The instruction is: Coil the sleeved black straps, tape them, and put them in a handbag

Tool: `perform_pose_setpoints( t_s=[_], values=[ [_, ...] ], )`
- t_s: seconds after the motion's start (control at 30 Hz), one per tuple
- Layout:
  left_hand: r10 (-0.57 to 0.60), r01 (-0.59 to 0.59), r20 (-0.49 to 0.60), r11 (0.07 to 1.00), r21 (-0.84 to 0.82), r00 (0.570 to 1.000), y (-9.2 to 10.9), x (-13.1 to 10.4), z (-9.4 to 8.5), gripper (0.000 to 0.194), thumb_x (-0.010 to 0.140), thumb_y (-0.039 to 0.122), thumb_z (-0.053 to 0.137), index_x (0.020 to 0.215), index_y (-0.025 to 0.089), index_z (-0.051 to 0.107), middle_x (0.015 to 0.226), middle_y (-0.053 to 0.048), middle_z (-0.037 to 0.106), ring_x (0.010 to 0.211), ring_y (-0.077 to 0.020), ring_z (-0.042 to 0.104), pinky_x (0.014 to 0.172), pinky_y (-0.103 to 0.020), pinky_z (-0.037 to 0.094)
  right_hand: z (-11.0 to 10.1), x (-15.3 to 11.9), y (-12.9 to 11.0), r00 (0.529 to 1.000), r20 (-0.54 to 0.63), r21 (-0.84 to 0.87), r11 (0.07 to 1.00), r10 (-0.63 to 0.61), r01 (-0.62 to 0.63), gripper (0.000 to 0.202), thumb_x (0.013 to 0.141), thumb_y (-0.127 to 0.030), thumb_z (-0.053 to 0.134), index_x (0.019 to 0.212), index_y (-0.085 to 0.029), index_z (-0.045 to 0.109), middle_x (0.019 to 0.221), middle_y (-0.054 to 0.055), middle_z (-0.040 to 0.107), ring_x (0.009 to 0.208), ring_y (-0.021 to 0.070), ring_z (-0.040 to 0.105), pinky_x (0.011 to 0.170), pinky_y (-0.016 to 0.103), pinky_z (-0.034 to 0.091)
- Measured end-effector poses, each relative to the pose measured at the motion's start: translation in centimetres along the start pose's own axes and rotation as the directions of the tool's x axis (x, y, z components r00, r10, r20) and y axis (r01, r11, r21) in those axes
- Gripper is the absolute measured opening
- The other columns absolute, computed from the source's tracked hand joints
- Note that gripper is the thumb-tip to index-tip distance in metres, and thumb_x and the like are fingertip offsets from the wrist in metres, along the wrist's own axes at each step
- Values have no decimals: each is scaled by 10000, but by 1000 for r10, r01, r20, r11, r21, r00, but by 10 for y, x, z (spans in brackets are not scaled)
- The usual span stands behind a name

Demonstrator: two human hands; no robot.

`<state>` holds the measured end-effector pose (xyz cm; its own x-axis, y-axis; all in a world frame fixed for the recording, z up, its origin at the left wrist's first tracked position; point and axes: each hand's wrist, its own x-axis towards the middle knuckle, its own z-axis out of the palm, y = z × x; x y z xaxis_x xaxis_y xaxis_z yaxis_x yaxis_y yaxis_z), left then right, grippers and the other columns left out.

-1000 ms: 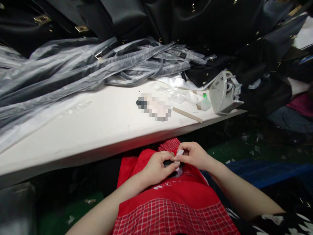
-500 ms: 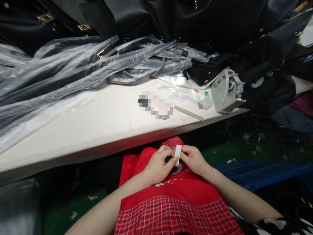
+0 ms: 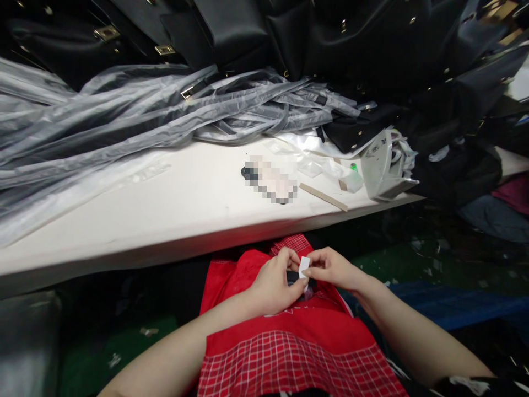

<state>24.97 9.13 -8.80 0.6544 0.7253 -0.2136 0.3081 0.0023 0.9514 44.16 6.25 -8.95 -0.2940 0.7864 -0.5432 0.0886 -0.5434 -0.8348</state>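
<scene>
Right now, the small white slip (image 3: pixel 303 266) is up btwn both hands, over the lap & just off the table's near edge. R hand (image 3: pixel 334 269) pinches it btwn thumb & fingers at its R side. L hand (image 3: pixel 276 284) is closed around a dark item (image 3: pixel 292 277), mostly hidden, w/ thumb at the slip's lower end. Red apron (image 3: pixel 242 281) lies under both, checked at the bottom.

Beyond, on the white table (image 3: pixel 136 207): a pixelated obj. (image 3: pixel 273 182), details n/a; just R of it a thin brown strip (image 3: pixel 323 197), lying diag.; then clear plastic (image 3: pixel 318 165) w/ a green bit (image 3: pixel 354 167), next to a tilted white container (image 3: pixel 377 165) w/ scraps inside. Farther back, plastic-wrapped straps (image 3: pixel 157 127) heap across L & ctr. Behind those, black bags (image 3: pixel 314 44) w/ gold-tone hardware.
</scene>
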Motion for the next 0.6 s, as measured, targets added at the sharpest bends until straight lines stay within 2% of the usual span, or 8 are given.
perform_pose_setpoints(
  t_s=[0.13, 0.2, 0.23, 0.3, 0.37, 0.43, 0.53, 0.6],
  values=[
    [2, -3, 27, 1000, 20, 1000, -2, -1, -1, 242, 785, 265, 617, 960, 205, 461, 937, -58, 654, 829, -202, 620, 714, -312, 472, 0, 1, -6, 997, 71, -23, 999, 42, -41, 301, 702, -405, 744, 726, -119, 654, 662, 27, 660, 595, 134, 590, 624, 263, 481],
    [-49, 44, 80, 997, 58, 996, -3, 1, -4, 293, 757, 326, 659, 950, 199, 479, 895, -56, 652, 785, -206, 612, 667, -304, 452, 2, -2, -8, 999, 34, -183, 982, -32, 37, 243, 774, -370, 675, 741, -130, 656, 677, 33, 668, 604, 142, 604, 617, 265, 492],
    [-84, 75, 122, 994, 77, 989, -3, 2, -6, 322, 732, 358, 687, 933, 196, 495, 863, -51, 647, 753, -205, 603, 638, -297, 435, 4, -5, -9, 994, 6, -323, 941, -109, 105, 204, 813, -332, 630, 762, -138, 668, 704, 40, 678, 633, 150, 616, 637, 271, 500],
    [-161, 152, 209, 987, 58, 965, -5, 6, -13, 364, 677, 389, 730, 898, 188, 524, 793, -30, 624, 679, -183, 571, 585, -276, 395, 8, -13, -9, 954, 20, -623, 743, -300, 246, 181, 873, -241, 537, 859, -160, 698, 802, 59, 701, 736, 170, 642, 720, 297, 517],
    [-196, 231, 269, 967, -105, 943, -7, 12, -19, 392, 642, 367, 744, 909, 179, 527, 734, 2, 586, 618, -145, 527, 555, -251, 367, 12, -20, -8, 891, 112, -801, 490, -440, 343, 262, 896, -181, 479, 1054, -179, 687, 990, 91, 704, 917, 203, 648, 845, 339, 518],
    [-191, 298, 310, 888, -349, 931, -8, 18, -25, 440, 633, 343, 731, 968, 172, 503, 692, 28, 552, 576, -114, 490, 535, -230, 353, 13, -25, -5, 834, 170, -859, 335, -524, 386, 388, 898, -157, 454, 1261, -178, 590, 1185, 123, 646, 1097, 231, 599, 953, 378, 495],
    [-170, 332, 321, 755, -565, 932, -2, 29, -29, 420, 708, 360, 671, 1028, 173, 474, 684, 33, 546, 531, -87, 459, 508, -212, 333, 16, -26, -3, 778, 133, -882, 285, -614, 375, 522, 883, -125, 446, 1403, -174, 449, 1325, 141, 554, 1226, 249, 515, 1034, 422, 454],
    [-152, 310, 304, 751, -583, 940, 5, 36, -29, 393, 751, 377, 664, 1033, 179, 475, 689, 34, 541, 512, -74, 439, 492, -204, 315, 14, -27, -5, 759, 92, -874, 313, -645, 372, 544, 886, -111, 434, 1425, -183, 414, 1347, 136, 531, 1244, 243, 498, 1050, 436, 442]
  ],
)
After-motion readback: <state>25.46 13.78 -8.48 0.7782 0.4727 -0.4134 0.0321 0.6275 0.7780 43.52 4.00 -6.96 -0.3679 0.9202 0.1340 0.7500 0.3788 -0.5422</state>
